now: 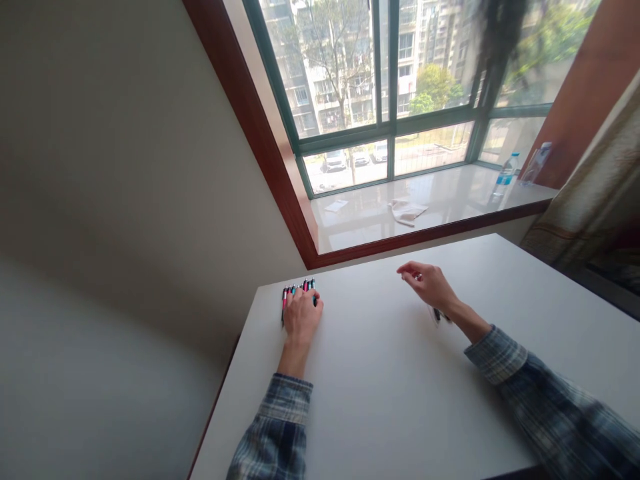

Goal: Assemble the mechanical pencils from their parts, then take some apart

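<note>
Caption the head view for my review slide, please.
Left hand over a row of pens, right hand over the white table, with a window beyond.

White table (375,373), flat top, far corners at about 10 and 1 o'clock from its middle. At 10: row of pens (307,285) side by side near the corner, pink/red and teal among them, clips up, lower parts mostly covered. At 1: small item (437,315), clear and dark parts, half hidden, can't ID.

We see blue-grey plaid sleeves (284,415), a white table (380,373), pink and teal pens (306,285), reddish-brown window trim (273,175) and green window bars (340,138).
</note>
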A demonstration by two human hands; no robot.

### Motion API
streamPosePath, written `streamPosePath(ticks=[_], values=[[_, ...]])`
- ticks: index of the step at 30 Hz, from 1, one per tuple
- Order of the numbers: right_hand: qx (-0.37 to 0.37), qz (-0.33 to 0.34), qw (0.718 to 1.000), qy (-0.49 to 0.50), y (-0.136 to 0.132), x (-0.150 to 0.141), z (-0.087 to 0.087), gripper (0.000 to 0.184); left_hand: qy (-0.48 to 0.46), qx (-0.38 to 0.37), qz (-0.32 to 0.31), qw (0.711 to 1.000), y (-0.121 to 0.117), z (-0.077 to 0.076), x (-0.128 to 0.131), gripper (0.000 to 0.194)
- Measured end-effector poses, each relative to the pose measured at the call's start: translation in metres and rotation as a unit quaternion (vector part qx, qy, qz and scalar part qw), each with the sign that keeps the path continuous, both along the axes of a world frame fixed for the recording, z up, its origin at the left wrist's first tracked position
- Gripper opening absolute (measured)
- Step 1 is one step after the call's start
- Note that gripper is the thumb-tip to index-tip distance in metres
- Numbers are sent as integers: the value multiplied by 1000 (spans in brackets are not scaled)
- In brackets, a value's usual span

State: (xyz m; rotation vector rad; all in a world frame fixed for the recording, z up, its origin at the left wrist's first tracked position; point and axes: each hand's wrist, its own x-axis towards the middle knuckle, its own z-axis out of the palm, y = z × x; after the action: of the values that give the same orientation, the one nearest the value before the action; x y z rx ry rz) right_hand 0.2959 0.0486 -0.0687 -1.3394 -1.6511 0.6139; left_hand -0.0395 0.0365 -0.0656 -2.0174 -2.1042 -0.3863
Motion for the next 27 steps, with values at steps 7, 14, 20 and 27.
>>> streamPosePath(ticks=[7,14,20,27], values=[[-18,-127,985,-117,18,41,-11,22,-16,-1,-12,1000,-2,-5,-8,20],[-115,-91,975,-170,23,63,-26,25,-80,42,-128,988,-8,-8,20,21],[-124,-93,973,-173,21,58,-28,22,-140,13,-209,968,-19,-15,50,19],[-121,-95,967,-203,22,57,-30,21,-196,11,-226,954,-19,-20,56,17]])
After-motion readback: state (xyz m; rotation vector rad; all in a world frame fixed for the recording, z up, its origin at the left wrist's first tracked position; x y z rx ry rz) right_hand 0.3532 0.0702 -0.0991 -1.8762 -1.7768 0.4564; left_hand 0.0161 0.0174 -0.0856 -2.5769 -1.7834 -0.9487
